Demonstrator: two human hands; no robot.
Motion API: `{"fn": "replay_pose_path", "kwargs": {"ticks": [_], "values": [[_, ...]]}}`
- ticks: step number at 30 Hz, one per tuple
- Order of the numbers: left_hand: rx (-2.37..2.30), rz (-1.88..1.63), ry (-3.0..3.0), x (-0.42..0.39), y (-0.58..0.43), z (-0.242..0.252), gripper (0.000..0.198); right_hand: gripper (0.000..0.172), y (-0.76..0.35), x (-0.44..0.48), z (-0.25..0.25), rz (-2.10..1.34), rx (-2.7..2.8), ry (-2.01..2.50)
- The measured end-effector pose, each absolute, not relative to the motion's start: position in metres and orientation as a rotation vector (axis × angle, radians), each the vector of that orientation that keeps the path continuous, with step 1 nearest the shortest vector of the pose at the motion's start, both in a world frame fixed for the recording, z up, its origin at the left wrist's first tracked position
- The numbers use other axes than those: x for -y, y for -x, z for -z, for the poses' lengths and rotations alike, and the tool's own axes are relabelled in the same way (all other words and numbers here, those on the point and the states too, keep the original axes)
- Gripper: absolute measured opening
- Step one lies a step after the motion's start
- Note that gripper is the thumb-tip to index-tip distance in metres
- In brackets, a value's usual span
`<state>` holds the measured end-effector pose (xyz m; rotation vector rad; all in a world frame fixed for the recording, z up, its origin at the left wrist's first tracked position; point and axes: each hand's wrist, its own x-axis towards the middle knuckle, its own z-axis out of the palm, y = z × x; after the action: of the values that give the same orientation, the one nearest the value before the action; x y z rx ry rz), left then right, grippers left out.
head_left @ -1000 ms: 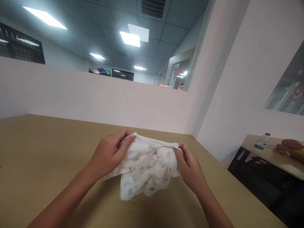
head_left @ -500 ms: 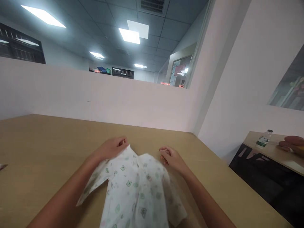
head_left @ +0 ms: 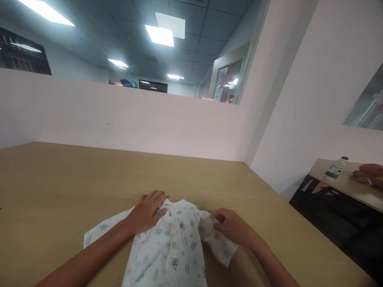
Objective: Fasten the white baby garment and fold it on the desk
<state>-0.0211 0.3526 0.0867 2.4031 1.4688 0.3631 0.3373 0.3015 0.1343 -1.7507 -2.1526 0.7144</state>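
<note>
A small white baby shirt [head_left: 170,247] with green and grey animal prints lies on the wooden table, its lower end cut off by the bottom of the view. My left hand [head_left: 149,211] rests flat on its shoulder beside the collar, fingers stretched out. The sleeve on that side spreads left, partly under my forearm. My right hand [head_left: 229,225] pinches the upper part of the other sleeve [head_left: 220,245], whose cuff end hangs slightly blurred toward the lower right.
The wooden table [head_left: 89,171] reaches back to a low white partition [head_left: 149,123]. A white wall stands at the right. Beyond the table's right edge, a side table [head_left: 353,187] carries a plastic bottle [head_left: 334,170] and a reddish rounded object [head_left: 371,169].
The shirt has come down onto the table. My left hand has opened and flattened on its shoulder; my right hand has moved down and right and taken hold of the sleeve.
</note>
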Motion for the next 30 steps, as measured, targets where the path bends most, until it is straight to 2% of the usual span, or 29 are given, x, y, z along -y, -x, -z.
{"fn": "replay_pose_path", "kwargs": {"ticks": [4, 7, 9, 12, 18, 22, 30], "values": [[-1.538, -0.347, -2.400, -0.350, 0.024, -0.054, 0.063, 0.010, -0.353, -0.325, -0.138, -0.290, 2.103, 1.604], [-1.551, -0.338, -2.392, -0.352, 0.024, -0.050, 0.064, 0.019, -0.364, -0.334, -0.143, 0.176, 2.212, 1.337], [-1.559, -0.353, -2.388, -0.353, 0.023, -0.052, 0.063, 0.017, -0.372, -0.329, -0.144, 0.286, 2.363, 1.149], [-1.563, -0.405, -2.402, -0.351, 0.022, -0.054, 0.059, 0.008, -0.382, -0.313, -0.140, 0.107, 2.535, 1.048], [-1.561, -0.399, -2.429, -0.351, 0.022, -0.054, 0.058, 0.024, -0.378, -0.322, -0.122, -0.273, 2.129, 1.277], [-1.574, -0.298, -2.412, -0.352, 0.023, -0.053, 0.064, 0.030, -0.359, -0.359, -0.105, -0.469, 2.089, 1.502], [-1.576, -0.203, -2.414, -0.355, 0.033, -0.055, 0.074, 0.036, -0.366, -0.370, -0.061, -0.437, 2.112, 1.586]]}}
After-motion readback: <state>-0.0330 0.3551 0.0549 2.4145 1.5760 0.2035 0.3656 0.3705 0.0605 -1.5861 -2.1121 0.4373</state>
